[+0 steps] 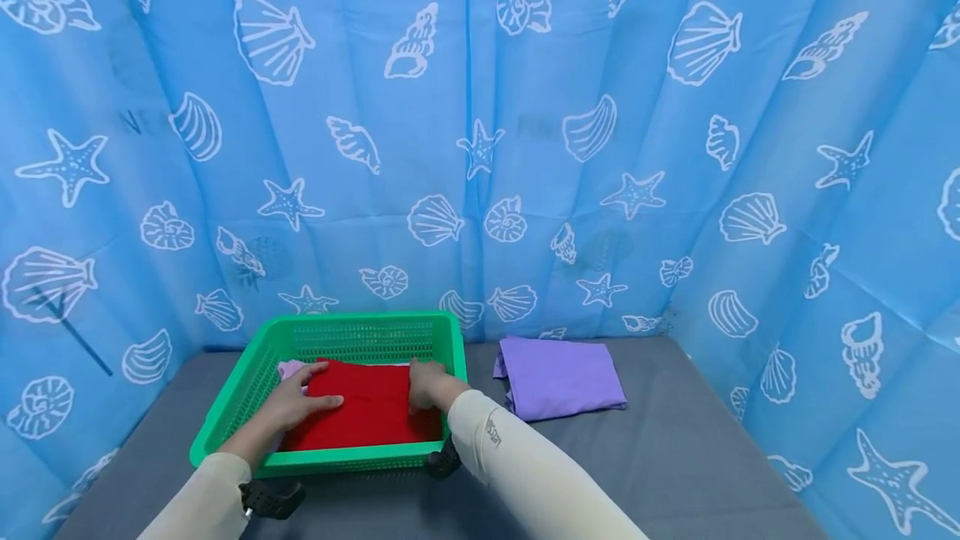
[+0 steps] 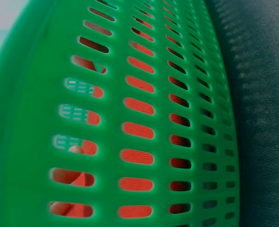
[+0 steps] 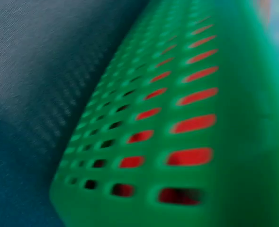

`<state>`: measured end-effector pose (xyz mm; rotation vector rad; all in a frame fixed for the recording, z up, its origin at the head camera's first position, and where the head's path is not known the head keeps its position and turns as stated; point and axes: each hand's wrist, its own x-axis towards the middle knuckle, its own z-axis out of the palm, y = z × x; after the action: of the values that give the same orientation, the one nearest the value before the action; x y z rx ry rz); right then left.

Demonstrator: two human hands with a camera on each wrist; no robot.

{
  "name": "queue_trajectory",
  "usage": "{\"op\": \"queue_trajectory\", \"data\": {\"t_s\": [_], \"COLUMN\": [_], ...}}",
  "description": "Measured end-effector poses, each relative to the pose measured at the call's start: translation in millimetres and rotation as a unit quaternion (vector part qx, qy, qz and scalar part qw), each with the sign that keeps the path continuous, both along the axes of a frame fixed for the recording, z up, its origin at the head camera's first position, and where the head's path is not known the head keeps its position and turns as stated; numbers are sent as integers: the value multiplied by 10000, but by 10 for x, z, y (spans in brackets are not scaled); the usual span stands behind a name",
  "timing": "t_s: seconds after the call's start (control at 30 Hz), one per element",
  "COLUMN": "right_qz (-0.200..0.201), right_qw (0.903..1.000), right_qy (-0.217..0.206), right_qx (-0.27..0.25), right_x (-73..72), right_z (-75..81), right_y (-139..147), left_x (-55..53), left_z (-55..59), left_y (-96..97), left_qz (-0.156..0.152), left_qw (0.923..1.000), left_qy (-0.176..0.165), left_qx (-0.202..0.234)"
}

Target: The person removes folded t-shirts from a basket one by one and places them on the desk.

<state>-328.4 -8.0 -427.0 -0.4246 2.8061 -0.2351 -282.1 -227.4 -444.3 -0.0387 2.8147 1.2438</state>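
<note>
A folded red cloth [image 1: 360, 411] lies in a green slotted plastic basket [image 1: 330, 458]; red also shows through the basket wall [image 2: 165, 113] in the left wrist view and the basket wall [image 3: 144, 137] in the right wrist view. My left hand [image 1: 291, 403] rests on the cloth's left side, thumb and fingers spread apart. On the cloth's right side, my right hand [image 1: 431, 384] reaches down inside the basket with its fingertips out of sight; whether it pinches the cloth cannot be told. Some pale lilac fabric [image 1: 289, 368] peeks out beneath the red cloth at the left.
A folded purple cloth [image 1: 562, 377] lies on the dark grey tabletop [image 1: 660, 457], right of the basket. Blue curtains [image 1: 465, 148] with white shell and starfish prints hang behind the table and along both sides.
</note>
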Motion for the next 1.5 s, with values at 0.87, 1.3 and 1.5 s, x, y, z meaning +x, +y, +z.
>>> {"op": "queue_trajectory", "data": {"t_s": [0.87, 1.3, 1.5], "right_qz": [-1071, -1864, -2209], "right_qw": [9690, 9155, 8831], "right_qy": [262, -460, -834], "right_qx": [-2212, -3535, -4055], "right_x": [122, 232, 241], "right_z": [-228, -121, -104], "right_y": [-17, 18, 30], "left_x": [4, 12, -1], "left_z": [-2, -3, -4], "left_y": [-31, -104, -113], "left_qz": [486, 707, 813], "left_qw": [9937, 9854, 9851], "left_qy": [-686, -761, -748], "left_qx": [737, 1351, 1317]}}
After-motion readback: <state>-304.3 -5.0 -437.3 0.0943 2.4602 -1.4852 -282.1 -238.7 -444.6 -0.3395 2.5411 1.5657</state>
